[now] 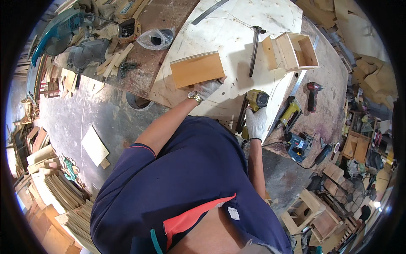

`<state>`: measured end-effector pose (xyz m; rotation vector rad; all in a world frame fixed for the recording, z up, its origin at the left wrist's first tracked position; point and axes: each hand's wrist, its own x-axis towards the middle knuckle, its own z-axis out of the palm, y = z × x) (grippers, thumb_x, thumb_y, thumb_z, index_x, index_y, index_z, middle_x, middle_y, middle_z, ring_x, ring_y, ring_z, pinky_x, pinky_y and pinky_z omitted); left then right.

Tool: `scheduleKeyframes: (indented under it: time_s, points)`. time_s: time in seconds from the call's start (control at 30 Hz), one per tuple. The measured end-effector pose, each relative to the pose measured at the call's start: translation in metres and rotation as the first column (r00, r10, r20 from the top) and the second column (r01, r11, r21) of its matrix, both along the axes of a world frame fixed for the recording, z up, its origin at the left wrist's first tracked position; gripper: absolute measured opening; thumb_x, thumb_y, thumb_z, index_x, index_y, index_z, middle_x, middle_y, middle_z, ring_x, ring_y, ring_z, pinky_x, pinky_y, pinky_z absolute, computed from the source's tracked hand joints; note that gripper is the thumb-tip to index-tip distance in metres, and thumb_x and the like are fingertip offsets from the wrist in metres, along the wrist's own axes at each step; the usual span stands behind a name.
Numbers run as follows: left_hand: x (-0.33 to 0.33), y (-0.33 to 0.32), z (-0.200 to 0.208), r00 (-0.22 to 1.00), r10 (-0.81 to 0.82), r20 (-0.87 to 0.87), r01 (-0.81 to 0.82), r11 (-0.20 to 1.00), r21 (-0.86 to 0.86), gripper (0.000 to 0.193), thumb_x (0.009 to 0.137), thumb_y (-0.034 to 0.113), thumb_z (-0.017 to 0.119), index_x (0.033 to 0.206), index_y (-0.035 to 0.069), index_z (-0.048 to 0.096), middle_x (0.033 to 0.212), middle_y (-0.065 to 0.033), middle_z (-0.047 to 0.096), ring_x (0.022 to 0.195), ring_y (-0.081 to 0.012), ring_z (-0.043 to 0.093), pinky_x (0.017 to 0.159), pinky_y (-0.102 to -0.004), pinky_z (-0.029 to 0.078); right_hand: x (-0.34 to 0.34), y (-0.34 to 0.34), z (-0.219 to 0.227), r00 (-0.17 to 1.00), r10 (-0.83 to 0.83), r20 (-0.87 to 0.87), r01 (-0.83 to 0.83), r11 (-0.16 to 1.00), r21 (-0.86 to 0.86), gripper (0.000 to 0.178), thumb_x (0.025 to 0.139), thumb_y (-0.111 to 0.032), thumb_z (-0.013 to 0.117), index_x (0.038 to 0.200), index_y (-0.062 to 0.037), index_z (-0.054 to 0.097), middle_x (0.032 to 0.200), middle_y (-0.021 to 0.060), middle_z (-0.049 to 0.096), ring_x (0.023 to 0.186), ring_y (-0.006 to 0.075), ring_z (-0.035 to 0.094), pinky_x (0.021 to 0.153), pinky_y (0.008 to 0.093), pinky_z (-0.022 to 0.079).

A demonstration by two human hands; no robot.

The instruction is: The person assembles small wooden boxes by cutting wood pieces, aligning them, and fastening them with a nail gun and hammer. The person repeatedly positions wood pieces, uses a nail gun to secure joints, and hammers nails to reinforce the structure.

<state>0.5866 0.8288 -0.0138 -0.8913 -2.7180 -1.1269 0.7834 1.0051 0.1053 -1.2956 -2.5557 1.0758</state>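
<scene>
A wooden box-like piece (197, 70) with an orange-brown face rests on a pale plywood sheet (211, 36). My left hand (208, 89), gloved and with a watch at the wrist, grips its near right corner; some fingers are hidden beneath the edge. To the right, my gloved right hand (256, 121) is closed round the handle of a yellow-green nail gun (257, 100). The nail gun stands apart from the wooden piece, its black magazine on the left side. A hammer (254, 51) lies beyond it, next to an open-fronted wooden box (298, 51).
On the right of the bench lie a second nail gun (290, 112), a red and black cordless driver (313, 96) and a blue jigsaw (298, 146). A circular saw (59, 36) stands at the far left. Below the bench, wooden frames (306, 209) and stacked boards (63, 190) crowd the floor.
</scene>
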Motion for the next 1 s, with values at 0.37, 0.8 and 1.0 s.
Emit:
scheduleKeyframes:
  time_s: [0.37,0.8,1.0]
  points:
    - [-0.024,0.007,-0.022,0.915,0.041,-0.401,-0.002,0.995,0.095,0.055,0.096,0.068,0.077,0.101,0.013,0.072,0.085,-0.0032,0.071,0.078,-0.0276,0.069,0.072,-0.0436,0.058,-0.039,0.0,0.137,0.973,0.134,-0.186,-0.189,0.928,-0.32,0.037,0.102,-0.017,0.079,0.129,0.0015,0.061,0.093,0.0078,0.073,0.055,0.01,0.062,0.048,0.0286,0.051]
    - [-0.043,0.009,-0.112,0.561,-0.07,-0.825,-0.151,0.971,-0.185,0.059,0.111,0.045,0.064,0.156,0.01,0.053,0.138,-0.0108,0.064,0.085,-0.0228,0.074,0.073,-0.0394,0.067,-0.112,-0.024,0.185,0.839,0.543,0.028,-0.53,0.828,-0.185,0.05,0.1,-0.02,0.076,0.137,0.005,0.053,0.094,0.0132,0.074,0.056,0.0147,0.068,0.053,0.0339,0.057]
    - [-0.039,-0.005,-0.076,0.239,-0.24,-0.941,-0.332,0.89,-0.311,0.065,0.114,0.041,0.057,0.162,0.0,0.042,0.143,-0.0165,0.061,0.065,-0.0153,0.071,0.037,-0.0272,0.053,-0.118,-0.022,0.172,0.816,0.574,0.075,-0.56,0.816,-0.142,0.05,0.101,-0.02,0.075,0.138,0.005,0.053,0.093,0.0141,0.074,0.056,0.015,0.068,0.053,0.0351,0.057]
